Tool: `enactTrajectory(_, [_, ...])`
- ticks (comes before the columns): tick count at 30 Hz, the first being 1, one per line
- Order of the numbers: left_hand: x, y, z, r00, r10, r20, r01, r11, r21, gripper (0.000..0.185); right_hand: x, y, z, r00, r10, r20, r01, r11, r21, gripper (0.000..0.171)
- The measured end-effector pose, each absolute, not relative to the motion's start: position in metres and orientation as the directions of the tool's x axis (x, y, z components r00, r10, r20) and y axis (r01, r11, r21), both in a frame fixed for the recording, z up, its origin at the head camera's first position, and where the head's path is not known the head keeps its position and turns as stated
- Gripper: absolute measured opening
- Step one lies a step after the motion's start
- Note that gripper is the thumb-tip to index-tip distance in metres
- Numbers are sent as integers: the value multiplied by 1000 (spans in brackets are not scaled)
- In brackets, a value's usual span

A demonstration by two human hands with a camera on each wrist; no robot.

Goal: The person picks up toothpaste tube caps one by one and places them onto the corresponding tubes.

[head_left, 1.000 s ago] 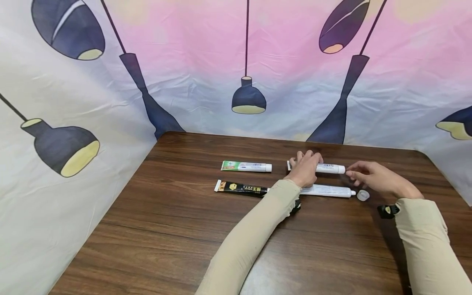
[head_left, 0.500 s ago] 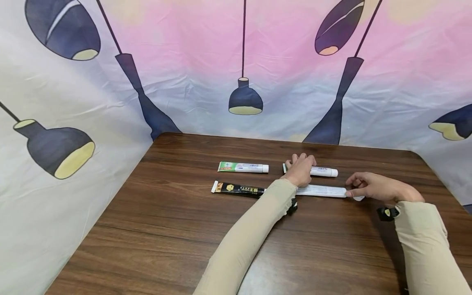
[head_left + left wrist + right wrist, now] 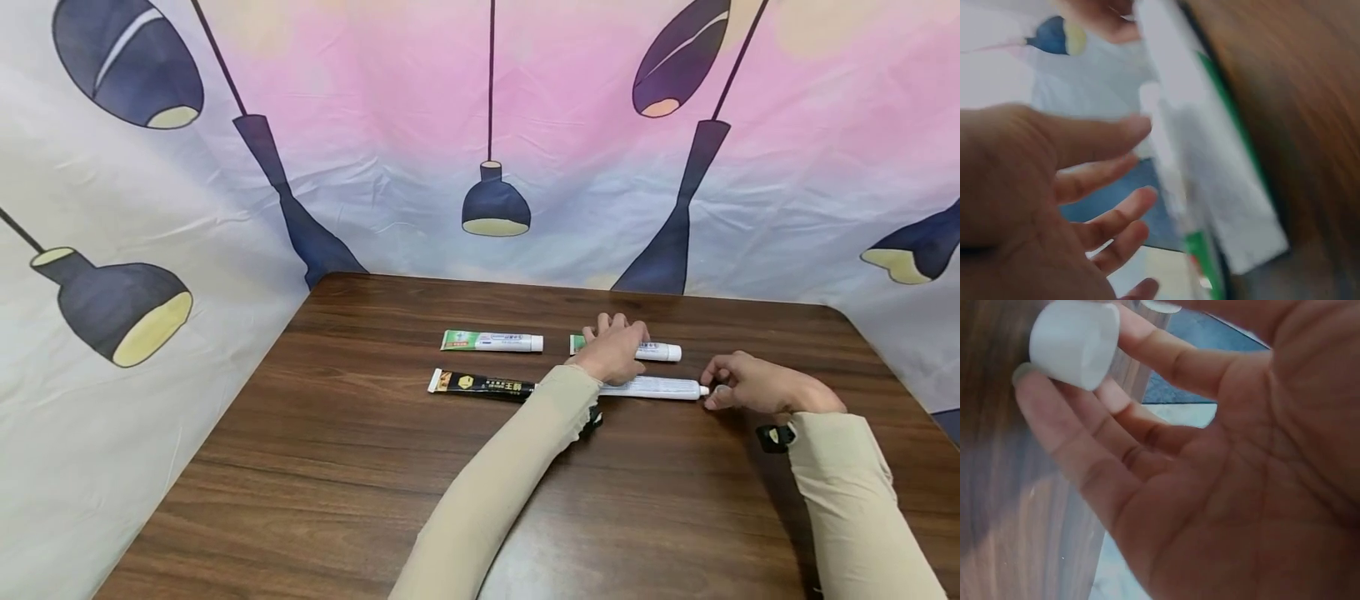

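Note:
My left hand (image 3: pixel 617 348) lies over the left part of a small white tube with a green tail (image 3: pixel 662 352), beside a long white tube (image 3: pixel 652 387). In the left wrist view its fingers (image 3: pixel 1100 134) are spread and nearly straight above a blurred white tube (image 3: pixel 1210 187). My right hand (image 3: pixel 742 388) pinches a small white cap (image 3: pixel 720 390) just right of the long tube's nozzle. Up close in the right wrist view, the cap (image 3: pixel 1075 344) sits between the fingertips (image 3: pixel 1041 406).
A green-and-white tube (image 3: pixel 491 341) and a black tube (image 3: pixel 480 383) lie to the left on the brown wooden table (image 3: pixel 337 483). A cloth printed with lamps (image 3: pixel 487 150) hangs round the table's back and sides.
My right hand left the small tube's cap end, came down to the loose white cap, picked it up and brought it to the long tube's nozzle. The left hand hardly moved.

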State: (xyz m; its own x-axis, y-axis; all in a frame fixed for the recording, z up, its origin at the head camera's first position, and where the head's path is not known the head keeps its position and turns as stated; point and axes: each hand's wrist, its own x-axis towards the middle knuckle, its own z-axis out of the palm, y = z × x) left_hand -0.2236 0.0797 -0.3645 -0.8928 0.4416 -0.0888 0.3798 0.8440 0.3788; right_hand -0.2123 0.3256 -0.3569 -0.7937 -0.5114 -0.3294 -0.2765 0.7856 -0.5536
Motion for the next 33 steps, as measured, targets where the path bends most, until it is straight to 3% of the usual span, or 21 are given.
enactTrajectory(5, [-205,81,-354,-865,463,-194,406,872,274,46,-212,320,-361,-827,-477,-297,-273,803,-530,20])
enactTrajectory(9, [-195,80,-357,-856,449,-256,406,890,206,49,-210,316,-364,-859,-443,-256,-284,829,-481,23])
enactTrajectory(20, [-180,87,-363,-856,465,-224,445,885,136,46,-191,326,-361,-919,-373,-129,-292,862,-414,28])
enactTrajectory(26, [-171,89,-361,-850,479,-216,463,878,124,47,-187,333,-361,-913,-385,-135,-299,856,-421,26])
enactTrajectory(33, [-170,76,-362,-873,464,-152,449,885,121,41,-193,326,-366,-874,-483,-59,-399,779,-484,23])
